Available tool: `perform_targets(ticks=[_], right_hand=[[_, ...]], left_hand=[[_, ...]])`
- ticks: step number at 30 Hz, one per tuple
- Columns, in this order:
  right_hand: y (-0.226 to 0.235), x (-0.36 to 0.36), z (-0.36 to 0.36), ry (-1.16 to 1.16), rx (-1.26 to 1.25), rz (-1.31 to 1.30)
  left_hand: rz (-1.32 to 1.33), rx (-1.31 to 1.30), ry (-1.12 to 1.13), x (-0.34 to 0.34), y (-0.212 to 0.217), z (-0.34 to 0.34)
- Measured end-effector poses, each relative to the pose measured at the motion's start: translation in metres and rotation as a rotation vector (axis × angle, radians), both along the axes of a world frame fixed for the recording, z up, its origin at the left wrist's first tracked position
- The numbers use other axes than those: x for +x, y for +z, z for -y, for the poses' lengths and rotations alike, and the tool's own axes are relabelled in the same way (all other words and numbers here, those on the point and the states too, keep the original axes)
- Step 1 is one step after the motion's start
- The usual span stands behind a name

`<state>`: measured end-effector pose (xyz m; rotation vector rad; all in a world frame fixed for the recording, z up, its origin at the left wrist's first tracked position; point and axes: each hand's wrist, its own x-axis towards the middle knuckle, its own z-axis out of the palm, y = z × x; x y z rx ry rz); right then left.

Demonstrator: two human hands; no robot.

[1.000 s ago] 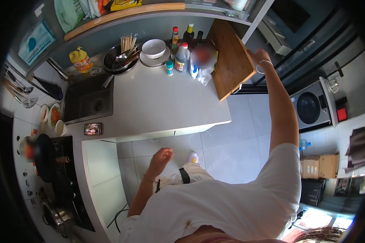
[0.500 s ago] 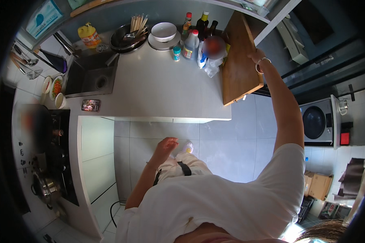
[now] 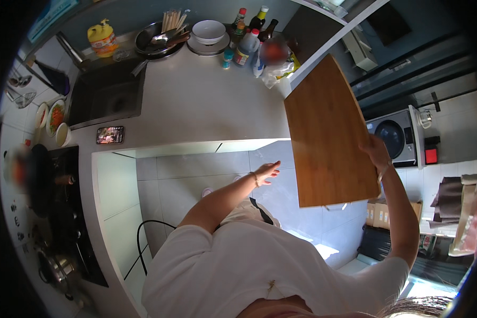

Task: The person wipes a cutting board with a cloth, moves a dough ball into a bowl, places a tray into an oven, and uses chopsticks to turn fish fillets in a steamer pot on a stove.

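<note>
The right hand (image 3: pixel 375 152) grips a large wooden board (image 3: pixel 328 135) by its right long edge, fingers wrapped over that edge and thumb side toward the person, so the board hangs in the air, tilted, off the right end of the white counter (image 3: pixel 196 100). The board's long axis runs from its far corner, which sits over the counter's right edge beside the cluster of bottles (image 3: pixel 249 37), down toward the person, its near short edge hanging over the tiled floor (image 3: pixel 196 175). The left hand (image 3: pixel 266 172) floats free in front of the body, fingers loosely spread and holding nothing, just left of the board's lower left edge and apart from it; it is the nearer hand to that unheld side. Seen from the board, the counter's bare middle stretches to the left, open between the sink (image 3: pixel 103 95) on its far left and the bottles, a stack of plates with a bowl (image 3: pixel 208 33) and a pan (image 3: pixel 156 40) along its back. A phone (image 3: pixel 110 134) lies on the counter's near edge below the sink, well apart from the board. To the board's right stands a washing machine (image 3: pixel 395 139), close behind the gripping hand.
</note>
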<state>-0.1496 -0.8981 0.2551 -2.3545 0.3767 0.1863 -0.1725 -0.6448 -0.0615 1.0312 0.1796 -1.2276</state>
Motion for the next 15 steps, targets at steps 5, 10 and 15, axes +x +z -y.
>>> perform_targets(ticks=[5, 10, 15], right_hand=[[0.021, -0.072, -0.021, -0.029, -0.042, -0.054], [0.04, -0.086, -0.06, 0.036, 0.146, -0.163], [0.046, -0.035, -0.096, 0.28, 0.25, -0.265]], left_hand=[[-0.247, -0.279, -0.031, -0.011, -0.002, 0.049], [-0.303, -0.246, 0.038, -0.026, 0.0, 0.003], [-0.287, -0.475, 0.304, -0.033, -0.042, -0.057]])
